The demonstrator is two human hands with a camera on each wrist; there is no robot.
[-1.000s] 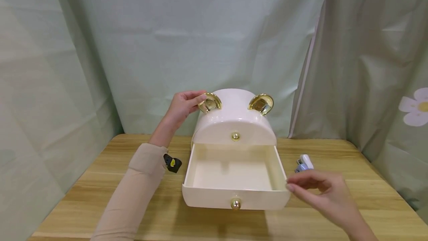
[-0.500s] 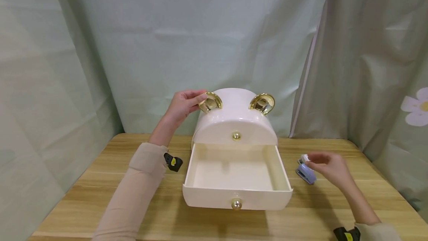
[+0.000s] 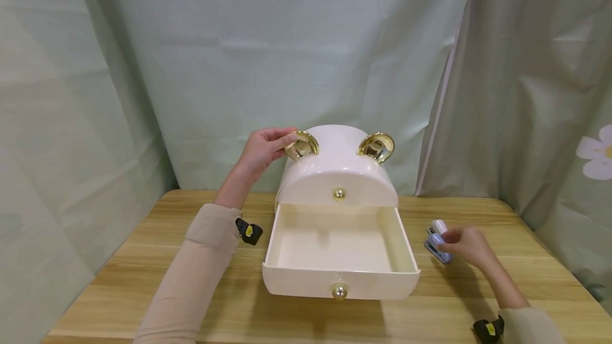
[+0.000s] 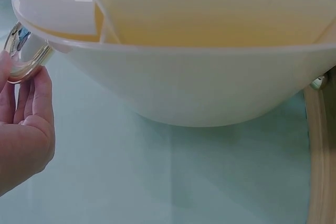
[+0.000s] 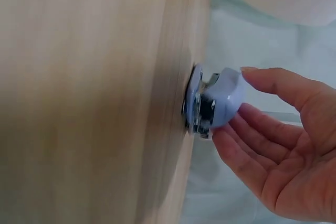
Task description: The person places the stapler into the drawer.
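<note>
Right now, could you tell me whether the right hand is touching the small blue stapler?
Touching. The right wrist view shows the right hand with fingertips against the blue stapler, which lies on the wooden table.

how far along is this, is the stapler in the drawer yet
Not yet. The drawer is already pulled open and has nothing in it. The left hand steadies the box by its gold ear; the right hand is closing on the stapler, which lies on the table.
</note>
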